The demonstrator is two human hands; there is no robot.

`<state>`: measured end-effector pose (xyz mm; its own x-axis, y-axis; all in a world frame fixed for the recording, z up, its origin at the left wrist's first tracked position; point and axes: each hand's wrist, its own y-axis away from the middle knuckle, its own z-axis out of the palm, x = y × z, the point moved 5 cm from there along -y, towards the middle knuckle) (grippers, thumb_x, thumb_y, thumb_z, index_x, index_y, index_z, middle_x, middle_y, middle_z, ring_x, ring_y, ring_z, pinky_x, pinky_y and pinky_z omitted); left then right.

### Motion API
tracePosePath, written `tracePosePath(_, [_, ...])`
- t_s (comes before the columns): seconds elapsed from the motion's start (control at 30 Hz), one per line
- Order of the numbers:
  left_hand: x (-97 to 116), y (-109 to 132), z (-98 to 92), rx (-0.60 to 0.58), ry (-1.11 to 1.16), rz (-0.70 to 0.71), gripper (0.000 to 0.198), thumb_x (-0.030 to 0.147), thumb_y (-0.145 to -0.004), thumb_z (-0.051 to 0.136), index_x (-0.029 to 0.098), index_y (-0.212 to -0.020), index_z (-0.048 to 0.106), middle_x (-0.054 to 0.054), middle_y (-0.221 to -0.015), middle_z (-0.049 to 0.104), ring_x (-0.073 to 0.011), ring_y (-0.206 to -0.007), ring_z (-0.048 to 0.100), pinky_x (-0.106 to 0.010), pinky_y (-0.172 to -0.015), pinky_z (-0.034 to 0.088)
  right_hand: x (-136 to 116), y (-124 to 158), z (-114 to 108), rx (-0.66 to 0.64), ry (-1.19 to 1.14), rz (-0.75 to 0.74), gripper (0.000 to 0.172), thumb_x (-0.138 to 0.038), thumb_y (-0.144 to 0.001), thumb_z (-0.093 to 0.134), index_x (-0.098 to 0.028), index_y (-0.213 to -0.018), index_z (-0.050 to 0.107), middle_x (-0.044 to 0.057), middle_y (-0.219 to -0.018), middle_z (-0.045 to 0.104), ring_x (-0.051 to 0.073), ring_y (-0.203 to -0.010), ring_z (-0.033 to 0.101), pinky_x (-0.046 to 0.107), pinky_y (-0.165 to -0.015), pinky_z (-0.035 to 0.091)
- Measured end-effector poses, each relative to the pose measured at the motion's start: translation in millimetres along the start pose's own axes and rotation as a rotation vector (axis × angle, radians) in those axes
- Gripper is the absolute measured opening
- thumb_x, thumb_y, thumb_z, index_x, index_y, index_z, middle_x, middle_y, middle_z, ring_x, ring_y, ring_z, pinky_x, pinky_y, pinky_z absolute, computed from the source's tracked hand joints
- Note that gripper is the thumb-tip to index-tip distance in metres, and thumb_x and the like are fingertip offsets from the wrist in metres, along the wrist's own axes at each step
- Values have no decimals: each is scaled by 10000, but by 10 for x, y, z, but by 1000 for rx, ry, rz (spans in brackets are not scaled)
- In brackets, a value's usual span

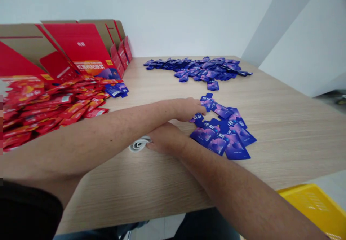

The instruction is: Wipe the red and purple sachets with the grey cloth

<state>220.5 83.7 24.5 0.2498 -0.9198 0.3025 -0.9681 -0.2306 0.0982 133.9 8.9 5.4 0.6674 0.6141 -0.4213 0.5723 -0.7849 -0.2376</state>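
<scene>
And here's the scene at the table: on the left sits a big heap of red foil sachets, and behind it flat red-and-kraft cardboard cartons lean against the wall, with a few blue sachets strayed against the heap's edge. Nothing stands between the hands and the blue sachets, though a rolled white cloth lies right by the right hand. Further up the table, a long, loose spread of blue sachets runs across the far end. Down at the bottom right, a yellow plastic crate pokes out past the table's corner.

The table is pale wood-grain laminate, set against plain white walls with a grey pillar in the corner and light floor tiles below.

Now the main action: a loose patch of blue-and-purple sachets lies flat near the table's middle, overlapping, printed faces up. The left hand reaches across above the right, its fingers bunched together and curled down at the patch's left edge, touching sachets; whether they're gripping one, I can't tell. The right hand's fingers sit together, tips down against the cloth, and there's no telling if they're pinching it.
</scene>
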Motion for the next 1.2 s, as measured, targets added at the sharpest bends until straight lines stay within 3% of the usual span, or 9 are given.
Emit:
tracePosePath(0.1, [82,-116,75,-133,-177,-13,623,144,-714,736,319,-1312,714,-139,-1374,618,-347,-1164,579,-475,-1022,431,16,11,3,41,28,15,541,-335,-899,660,-161,-1405,582,148,-1491,592,364,-1360,555,492,-1166,412])
tracePosePath(0.27, [28,-142,23,-182,-248,-123,631,255,-619,866,264,-1237,742,-158,-1303,637,-373,-1176,560,-459,-1022,421,-1,-6,14,19,48,-3,536,-319,-902,666,-196,-1417,581,131,-1548,548,342,-1404,517,469,-1172,406])
tracePosePath(0.43, [-198,-7,-120,-10,-157,-228,497,313,-460,954,221,-907,759,-156,-1163,660,-400,-1211,525,-419,-976,436,-42,-16,-15,-9,84,-76,425,-259,-892,650,-158,-1305,655,159,-1452,619,322,-1359,555,420,-1113,459])
tracePosePath(0.6, [-626,470,-234,79,-70,-389,182,307,-657,849,244,-737,699,-46,-716,610,-281,-913,628,-303,-785,422,-33,8,-27,-55,148,-49,333,-269,-882,676,-169,-1198,705,145,-1175,687,294,-1110,653,410,-960,531])
tracePosePath(0.67, [-783,786,-295,179,-26,-461,113,270,-700,805,248,-713,695,-20,-647,581,-235,-802,608,-278,-701,386,-43,17,-37,-65,156,-51,336,-252,-869,690,-165,-1193,706,138,-1140,679,285,-1076,650,396,-935,531])
tracePosePath(0.77, [-960,1375,-345,448,136,-623,99,254,-731,778,230,-691,691,-6,-609,588,-179,-648,536,-271,-605,330,-71,28,-57,-84,160,-59,298,-241,-865,688,-163,-1152,715,126,-1098,674,268,-1040,646,375,-916,524])
tracePosePath(0.93, [-1007,2225,-66,871,680,-841,208,331,-799,704,193,-652,654,-11,-582,574,-133,-522,456,-251,-514,317,-217,67,-91,-117,87,-141,204,-205,-847,683,-180,-1046,724,87,-1048,663,223,-970,633,332,-875,509])
tracePosePath(1.1, [-774,2490,371,1046,1118,-923,154,317,-750,710,170,-746,665,-15,-619,606,-128,-506,509,-241,-491,390,-373,110,-118,-43,-4,-211,210,-176,-807,703,-174,-1017,713,71,-1012,652,202,-900,613,317,-824,515])
tracePosePath(1.2, [-628,2473,502,1093,1148,-902,195,341,-720,731,164,-761,660,-10,-635,628,-126,-528,532,-237,-501,410,-358,126,-152,85,-25,-213,276,-147,-791,697,-162,-1067,699,75,-975,642,223,-924,615,334,-833,525])
